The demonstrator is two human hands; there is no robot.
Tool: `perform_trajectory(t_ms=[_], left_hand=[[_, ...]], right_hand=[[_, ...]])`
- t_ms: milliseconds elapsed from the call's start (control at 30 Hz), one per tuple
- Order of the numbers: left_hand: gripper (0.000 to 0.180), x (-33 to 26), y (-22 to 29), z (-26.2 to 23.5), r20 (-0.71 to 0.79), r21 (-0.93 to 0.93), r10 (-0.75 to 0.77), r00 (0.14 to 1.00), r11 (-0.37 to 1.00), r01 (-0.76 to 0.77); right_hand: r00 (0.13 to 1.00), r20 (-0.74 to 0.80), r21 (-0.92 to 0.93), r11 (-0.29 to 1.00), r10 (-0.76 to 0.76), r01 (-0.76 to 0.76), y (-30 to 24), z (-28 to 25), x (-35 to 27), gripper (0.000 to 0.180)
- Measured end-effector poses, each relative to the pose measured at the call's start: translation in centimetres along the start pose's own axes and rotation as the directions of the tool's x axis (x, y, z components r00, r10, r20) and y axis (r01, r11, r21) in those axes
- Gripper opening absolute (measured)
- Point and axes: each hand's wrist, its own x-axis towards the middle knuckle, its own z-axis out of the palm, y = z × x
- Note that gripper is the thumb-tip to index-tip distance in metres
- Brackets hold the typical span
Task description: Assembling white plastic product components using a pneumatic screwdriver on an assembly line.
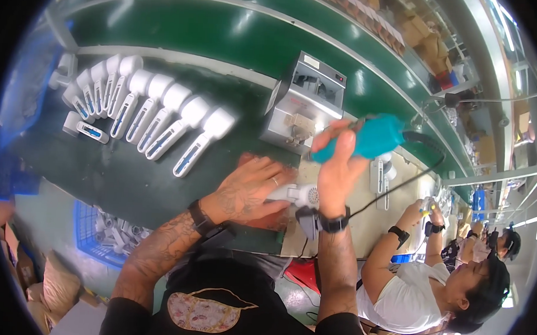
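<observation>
My right hand (336, 164) grips a teal electric screwdriver (365, 139) with a black cable, held above the bench. My left hand (252, 188) lies flat, pressing down a white plastic handheld device (297, 196) whose round vented head shows between my two hands. The screwdriver's tip is hidden behind my right hand. A row of several like white devices (157, 112) with blue slots lies on the green bench to my left.
A grey metal machine box (304, 103) stands just beyond my hands. A green conveyor belt (226, 28) runs behind it. A blue crate (101, 232) of white parts sits below the bench at left. Co-workers (431, 282) sit at my right.
</observation>
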Motion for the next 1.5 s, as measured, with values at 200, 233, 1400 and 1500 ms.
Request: perform_trajectory(t_ms=[200, 233, 1400, 1500], left_hand=[[0.052, 0.1, 0.2, -0.1, -0.029, -0.015, 0.004, 1.0, 1.0, -0.005], [0.051, 0.1, 0.3, 0.0, -0.025, -0.011, 0.001, 1.0, 1.0, -0.001], [0.037, 0.5, 0.6, 0.1, 0.029, 0.001, -0.089, 0.996, 0.996, 0.089], [0.038, 0.5, 0.8, 0.0, 0.011, 0.024, -0.092, 0.996, 0.995, 0.092]], right_hand=[[0.98, 0.004, 0.071, 0.978, -0.199, 0.198, 3.4, 1.8, 2.8, 0.034], [0.979, 0.007, 0.086, 0.976, -0.204, 0.202, 3.6, 2.0, 2.8, 0.032], [0.998, 0.065, 0.217, 0.976, 0.006, -0.02, 1.3, -2.6, -7.7, 0.05], [0.998, 0.055, 0.199, 0.98, 0.0, -0.011, 1.3, -2.5, -7.8, 0.048]])
